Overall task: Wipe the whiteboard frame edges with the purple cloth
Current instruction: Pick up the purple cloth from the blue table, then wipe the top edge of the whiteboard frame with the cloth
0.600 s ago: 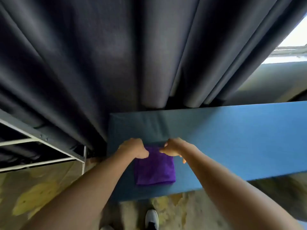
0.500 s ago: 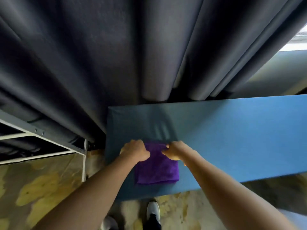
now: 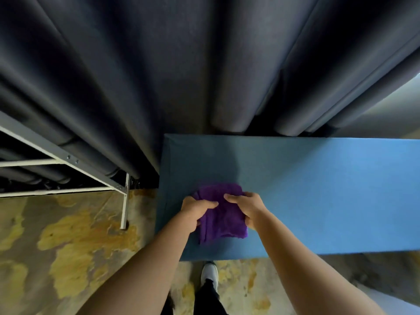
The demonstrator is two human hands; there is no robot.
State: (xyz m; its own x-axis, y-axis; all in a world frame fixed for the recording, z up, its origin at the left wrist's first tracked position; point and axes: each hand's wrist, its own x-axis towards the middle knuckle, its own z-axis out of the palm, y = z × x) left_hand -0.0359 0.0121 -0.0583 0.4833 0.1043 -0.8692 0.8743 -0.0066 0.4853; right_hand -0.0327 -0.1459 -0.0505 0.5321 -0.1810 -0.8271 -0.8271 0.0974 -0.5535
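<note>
No longer flat and square as half a second ago: purple cloth (image 3: 221,214) now bunched and lifted at its far edge; long axis running from frame bottom toward top. Gripped on both sides, left hand (image 3: 197,210) and right hand (image 3: 246,209) clenched on it; lying low centre of frame on blue desk (image 3: 318,189), near its left end.

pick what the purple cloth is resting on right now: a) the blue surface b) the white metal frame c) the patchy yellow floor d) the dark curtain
a, since the purple cloth lies bunched on the blue surface, gripped at its edges by the left hand and the right hand, with blue showing around the cloth and hands.
</note>
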